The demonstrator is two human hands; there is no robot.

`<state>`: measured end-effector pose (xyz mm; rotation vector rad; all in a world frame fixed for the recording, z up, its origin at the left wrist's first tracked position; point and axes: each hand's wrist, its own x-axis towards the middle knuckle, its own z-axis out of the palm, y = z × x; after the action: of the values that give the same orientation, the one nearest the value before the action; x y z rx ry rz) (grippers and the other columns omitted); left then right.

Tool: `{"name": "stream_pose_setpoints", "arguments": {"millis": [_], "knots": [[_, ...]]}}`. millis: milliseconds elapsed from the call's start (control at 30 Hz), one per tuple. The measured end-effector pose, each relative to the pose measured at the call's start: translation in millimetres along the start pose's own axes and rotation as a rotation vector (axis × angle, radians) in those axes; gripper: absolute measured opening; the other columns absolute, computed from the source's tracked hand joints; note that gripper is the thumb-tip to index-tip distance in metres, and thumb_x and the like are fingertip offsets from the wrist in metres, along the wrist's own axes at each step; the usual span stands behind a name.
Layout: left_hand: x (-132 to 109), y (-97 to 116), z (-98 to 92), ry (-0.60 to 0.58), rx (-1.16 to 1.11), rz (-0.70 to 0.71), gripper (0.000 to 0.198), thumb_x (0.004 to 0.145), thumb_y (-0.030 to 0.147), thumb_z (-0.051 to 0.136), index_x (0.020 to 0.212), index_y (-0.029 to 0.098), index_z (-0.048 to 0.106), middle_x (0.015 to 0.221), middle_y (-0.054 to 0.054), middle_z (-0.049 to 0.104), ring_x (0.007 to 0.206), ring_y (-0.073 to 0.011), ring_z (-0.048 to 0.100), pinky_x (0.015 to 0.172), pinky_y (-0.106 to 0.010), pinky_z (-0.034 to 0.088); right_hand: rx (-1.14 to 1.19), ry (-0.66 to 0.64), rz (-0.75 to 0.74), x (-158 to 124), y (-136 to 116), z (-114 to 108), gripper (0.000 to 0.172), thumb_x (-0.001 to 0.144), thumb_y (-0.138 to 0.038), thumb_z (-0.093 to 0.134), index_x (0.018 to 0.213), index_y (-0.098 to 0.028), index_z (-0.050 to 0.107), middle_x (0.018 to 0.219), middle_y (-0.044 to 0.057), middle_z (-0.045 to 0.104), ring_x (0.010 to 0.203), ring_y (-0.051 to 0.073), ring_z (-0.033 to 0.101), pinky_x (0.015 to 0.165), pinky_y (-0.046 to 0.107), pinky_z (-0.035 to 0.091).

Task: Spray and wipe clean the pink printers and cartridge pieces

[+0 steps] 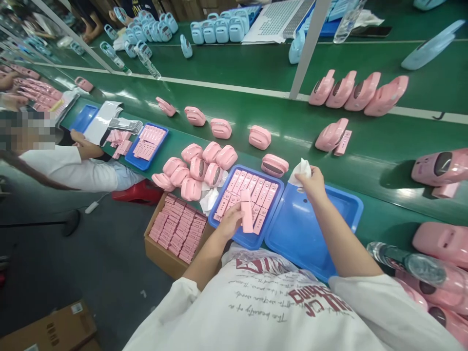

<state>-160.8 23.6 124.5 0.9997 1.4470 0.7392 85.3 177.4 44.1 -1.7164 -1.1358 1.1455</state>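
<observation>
My left hand (pixel 232 220) is closed on a small pink rectangular plastic piece (pixel 246 210), held upright above a blue tray (pixel 279 187) filled with rows of similar pink pieces (pixel 268 195). Pinched in my right hand (pixel 312 183) is a crumpled white tissue (pixel 301 170), over the far edge of a second blue tray (pixel 303 234) whose bare bottom shows. A pink rounded housing with a dark oval window (pixel 275 165) lies just beyond the two trays. Several more pink housings (pixel 192 189) are heaped left of the filled tray, with white tissues (pixel 209 200) beside them.
A cardboard box (pixel 161 254) packed with pink pieces stands at the table's near edge. Pink housings (pixel 259 137) sit along the green belt (pixel 234 105). At right lies a plastic bottle (pixel 413 261). A co-worker (pixel 69 165) sits at left. A metal post (pixel 310 48) rises beyond the belt.
</observation>
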Motion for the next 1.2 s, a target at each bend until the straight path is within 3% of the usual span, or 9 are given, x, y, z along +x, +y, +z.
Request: {"name": "stream_pose_setpoints", "arguments": {"millis": [133,233,367,600,833,933,1033,1133,1200], "knots": [[-12.3,42.2,15.4,-0.290,-0.710,-0.001,0.057,0.068,0.040,0.062,0.118,0.014,0.056,0.075,0.000,0.056,0.055,-0.0105,0.052,0.054,-0.025,0.044,0.098,-0.107,0.050,-40.8,-4.9,-17.5,0.041,0.064,-0.054,0.061,0.080,-0.016,0.062,0.068,0.003,0.062,0.059,0.016,0.054,0.050,0.028,0.044],[-16.4,60.1,29.2,-0.470,-0.815,-0.008,0.058,0.069,0.046,0.068,0.117,0.017,0.055,0.067,0.003,0.053,0.046,-0.0088,0.048,0.045,-0.022,0.038,0.127,-0.126,0.049,-66.2,-14.8,-33.2,0.044,0.063,-0.059,0.063,0.074,-0.016,0.064,0.065,0.002,0.062,0.059,0.015,0.053,0.054,0.027,0.042],[-20.4,71.6,46.0,-0.578,-0.808,-0.013,0.053,0.071,0.063,0.068,0.097,0.019,0.057,0.058,0.006,0.048,0.039,-0.0075,0.041,0.036,-0.021,0.033,0.165,-0.071,0.031,-90.1,-31.0,-52.9,0.048,0.064,-0.063,0.064,0.077,-0.017,0.066,0.068,0.001,0.063,0.063,0.015,0.054,0.060,0.029,0.043],[-27.7,91.2,72.3,-0.517,-0.659,-0.146,0.058,0.067,0.067,0.070,0.085,0.012,0.063,0.073,-0.001,0.055,0.056,-0.0091,0.054,0.049,-0.022,0.041,0.443,-0.070,-0.130,-140.1,-73.5,-67.8,0.050,0.076,-0.067,0.060,0.091,-0.021,0.070,0.069,0.001,0.063,0.059,0.014,0.055,0.052,0.026,0.043],[-27.8,93.4,85.6,-0.651,-0.394,-0.153,0.052,0.080,0.066,0.051,0.090,0.015,0.054,0.072,-0.001,0.057,0.044,-0.0085,0.050,0.043,-0.024,0.039,0.470,-0.446,-0.213,-159.4,-113.7,-78.9,0.062,0.076,-0.076,0.054,0.087,-0.018,0.071,0.054,-0.002,0.055,0.046,0.011,0.049,0.040,0.023,0.039],[-15.4,92.5,84.6,-0.574,-0.002,-0.019,0.050,0.079,0.052,0.062,0.112,0.018,0.046,0.085,-0.002,0.060,0.054,-0.0109,0.055,0.051,-0.026,0.046,0.536,-0.090,-0.175,-151.1,-94.4,-89.5,0.056,0.077,-0.070,0.057,0.088,-0.017,0.071,0.066,0.001,0.062,0.059,0.014,0.058,0.050,0.025,0.048],[13.6,94.0,90.2,-0.435,0.638,0.198,0.046,0.081,0.035,0.065,0.119,0.018,0.047,0.110,-0.009,0.061,0.091,-0.0212,0.064,0.077,-0.033,0.052,0.607,0.373,-0.117,-149.4,-57.3,-109.2,0.050,0.072,-0.062,0.067,0.088,-0.015,0.069,0.077,0.003,0.067,0.071,0.017,0.064,0.063,0.030,0.054],[57.1,102.6,113.2,-0.389,1.267,0.339,0.033,0.088,0.025,0.055,0.119,0.016,0.056,0.115,-0.012,0.062,0.109,-0.0285,0.062,0.090,-0.039,0.049,0.644,0.592,-0.004,-163.4,-14.4,-132.2,0.047,0.066,-0.055,0.073,0.088,-0.014,0.069,0.087,0.008,0.070,0.080,0.020,0.066,0.071,0.034,0.056],[88.6,112.8,141.0,-0.397,1.405,0.380,0.036,0.089,0.020,0.050,0.124,0.013,0.055,0.116,-0.015,0.063,0.108,-0.0308,0.063,0.090,-0.041,0.049,0.626,0.657,0.080,-179.9,12.2,-144.0,0.045,0.067,-0.054,0.072,0.091,-0.016,0.069,0.092,0.009,0.070,0.086,0.022,0.067,0.077,0.036,0.056]]}}
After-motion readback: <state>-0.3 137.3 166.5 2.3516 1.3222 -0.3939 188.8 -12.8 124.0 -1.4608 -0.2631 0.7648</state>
